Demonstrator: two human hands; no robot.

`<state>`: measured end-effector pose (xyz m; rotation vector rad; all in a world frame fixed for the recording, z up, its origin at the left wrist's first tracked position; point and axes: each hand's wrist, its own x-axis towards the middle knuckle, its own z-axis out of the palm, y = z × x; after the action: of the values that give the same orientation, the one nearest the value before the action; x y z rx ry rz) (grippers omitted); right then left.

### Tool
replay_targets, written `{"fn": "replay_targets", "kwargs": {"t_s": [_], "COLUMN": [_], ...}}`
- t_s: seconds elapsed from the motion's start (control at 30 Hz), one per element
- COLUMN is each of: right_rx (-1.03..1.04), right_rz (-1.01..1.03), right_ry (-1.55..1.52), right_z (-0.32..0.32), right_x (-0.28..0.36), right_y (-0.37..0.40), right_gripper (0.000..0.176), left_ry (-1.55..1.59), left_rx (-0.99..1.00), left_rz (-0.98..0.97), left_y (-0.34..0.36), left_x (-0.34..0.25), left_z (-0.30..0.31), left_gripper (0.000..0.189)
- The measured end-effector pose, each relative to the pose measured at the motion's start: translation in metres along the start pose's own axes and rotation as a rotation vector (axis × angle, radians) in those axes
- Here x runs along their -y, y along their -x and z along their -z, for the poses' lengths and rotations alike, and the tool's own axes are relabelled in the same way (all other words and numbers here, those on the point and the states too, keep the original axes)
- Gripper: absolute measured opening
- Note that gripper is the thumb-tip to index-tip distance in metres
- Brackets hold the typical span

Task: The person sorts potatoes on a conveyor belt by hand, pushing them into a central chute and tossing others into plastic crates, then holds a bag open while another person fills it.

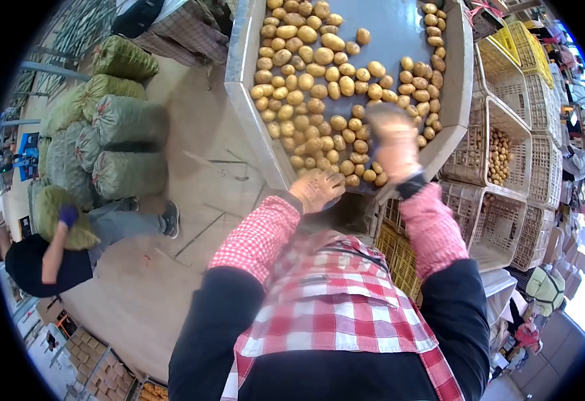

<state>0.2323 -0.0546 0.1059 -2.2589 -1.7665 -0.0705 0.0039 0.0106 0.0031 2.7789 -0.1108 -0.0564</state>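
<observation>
Grey metal-walled tray, strewn with smooth, oval, yellow-brown potatoes.
Left hand curled at its near edge; right hand blurred above potatoes; cannot tell whether either grips anything.

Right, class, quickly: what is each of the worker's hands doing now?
Left hand: fingers bent at the near end of the tray; any grip cannot be told.
Right hand: blurred over the potatoes; open or closed cannot be told.
</observation>
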Motion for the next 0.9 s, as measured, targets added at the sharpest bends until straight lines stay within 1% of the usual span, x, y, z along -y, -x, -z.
{"fn": "replay_targets", "kwargs": {"t_s": [0.03,0.07,0.1,0.13,0.17,0.2,0.23,0.27,0.3,0.37,0.4,0.43,0.47,0.5,0.57,0.6,0.63,0.67,0.7,0.73,0.77,0.8,0.83,0.9], "right_rx": [0.03,0.061,0.122,0.177,0.344,0.386,0.43,0.486,0.498,0.742,0.801,0.859,0.876,0.704,0.44,0.247,0.252,0.186,0.442,0.537,0.475,0.452,0.504,0.523], "right_rz": [0.164,0.198,0.165,0.112,-0.007,-0.004,-0.004,0.04,0.036,0.108,0.048,-0.016,-0.045,-0.125,0.003,0.031,0.024,0.108,0.044,0.096,0.037,-0.103,-0.177,-0.177], "right_ry": [-0.003,-0.021,-0.01,0.099,0.2,0.237,0.276,0.318,0.327,0.378,0.371,0.36,0.341,0.132,0.055,-0.062,-0.117,-0.124,-0.012,0.11,0.014,-0.051,-0.087,-0.068], "right_z": [-0.019,-0.042,-0.053,-0.079,-0.085,-0.093,-0.096,-0.089,-0.095,-0.067,-0.066,-0.066,-0.067,-0.07,-0.052,-0.047,-0.042,-0.056,-0.063,-0.061,-0.083,-0.107,-0.107,-0.098], "right_x": [0.03,0.053,0.074,0.084,0.1,0.107,0.11,0.109,0.101,0.088,0.077,0.066,0.055,0.047,0.056,0.066,0.076,0.076,0.087,0.101,0.104,0.108,0.111,0.109], "right_y": [-0.02,-0.038,-0.054,-0.067,-0.079,-0.085,-0.088,-0.088,-0.087,-0.084,-0.081,-0.079,-0.083,-0.084,-0.108,-0.123,-0.145,-0.163,-0.184,-0.189,-0.187,-0.185,-0.186,-0.183], "right_gripper": [0.049,0.048,0.049,0.045,0.038,0.036,0.035,0.033,0.03,0.029,0.03,0.031,0.034,0.032,0.027,0.023,0.027,0.031,0.034,0.031,0.03,0.03,0.032,0.036], "left_ry": [-0.01,0.005,0.021,-0.073,-0.078,0.003,0.087,0.087,0.045,-0.046,0.018,0.017,0.026,0.037,0.052,0.062,0.065,0.038,0.028,0.056,0.086,0.221,0.14,0.315], "left_rx": [0.003,-0.059,-0.124,-0.03,-0.029,0.115,0.257,0.251,0.225,0.162,0.149,0.136,0.119,0.101,0.105,0.087,0.069,0.127,0.131,0.196,0.265,-0.137,-0.153,-0.068], "left_rz": [0.009,0.039,0.068,0.061,0.067,0.142,0.215,0.213,0.149,0.028,0.049,0.05,0.051,0.053,0.051,0.072,0.095,0.071,0.067,0.098,0.115,0.102,0.124,0.218], "left_y": [0.0,0.001,0.002,0.003,0.001,-0.002,-0.004,-0.004,-0.003,-0.004,-0.001,0.001,0.001,-0.002,-0.002,-0.001,0.0,-0.003,-0.003,-0.003,-0.005,0.001,0.003,0.001], "left_x": [-0.001,-0.002,-0.004,-0.003,-0.003,-0.002,-0.001,0.0,0.0,0.0,0.0,-0.001,0.001,0.003,0.0,-0.001,0.0,0.0,0.001,-0.001,-0.003,0.006,0.0,-0.001], "left_z": [0.0,-0.001,-0.004,-0.008,-0.01,-0.01,-0.011,-0.012,-0.013,-0.009,-0.004,-0.004,-0.007,-0.01,-0.013,-0.013,-0.011,-0.004,0.01,0.028,0.037,-0.032,-0.005,-0.009], "left_gripper": [0.035,0.036,0.038,0.037,0.037,0.037,0.037,0.037,0.033,0.026,0.021,0.021,0.021,0.022,0.022,0.021,0.021,0.026,0.026,0.025,0.025,0.026,0.028,0.027]}}
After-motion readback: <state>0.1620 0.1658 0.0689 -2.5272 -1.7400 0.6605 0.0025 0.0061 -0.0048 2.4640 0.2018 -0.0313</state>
